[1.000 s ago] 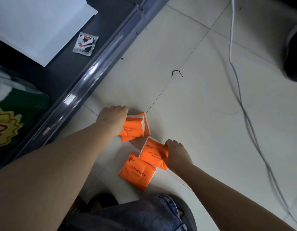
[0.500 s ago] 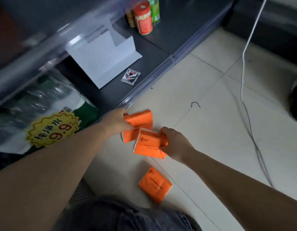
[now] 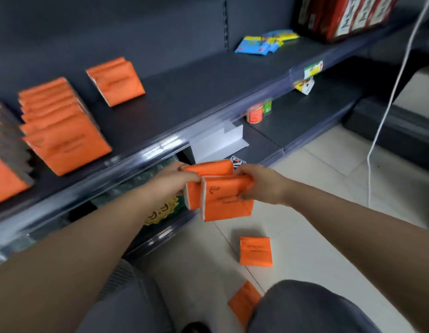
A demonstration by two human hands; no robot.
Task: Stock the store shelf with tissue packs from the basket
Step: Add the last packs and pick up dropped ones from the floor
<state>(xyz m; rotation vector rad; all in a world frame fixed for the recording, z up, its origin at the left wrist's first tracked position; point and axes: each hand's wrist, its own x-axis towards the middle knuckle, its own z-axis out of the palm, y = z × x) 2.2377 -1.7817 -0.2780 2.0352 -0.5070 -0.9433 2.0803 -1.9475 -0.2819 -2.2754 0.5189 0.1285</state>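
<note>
Hands (image 3: 170, 182) raised, gripping tissue packs (image 3: 223, 198)

Tissue packs (image 3: 226, 200) in the hands look like smooth orange plastic film, slightly glossy. Shelf (image 3: 196, 92) above them is matt dark metal, its front strip (image 3: 160, 150) shiny clear plastic. Floor tiles (image 3: 305, 212) below are glossy.

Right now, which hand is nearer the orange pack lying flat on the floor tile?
Right. The right hand is raised above the floor pack, almost directly over it, while the left hand is farther off toward the shelf. Each grips orange packs.
</note>
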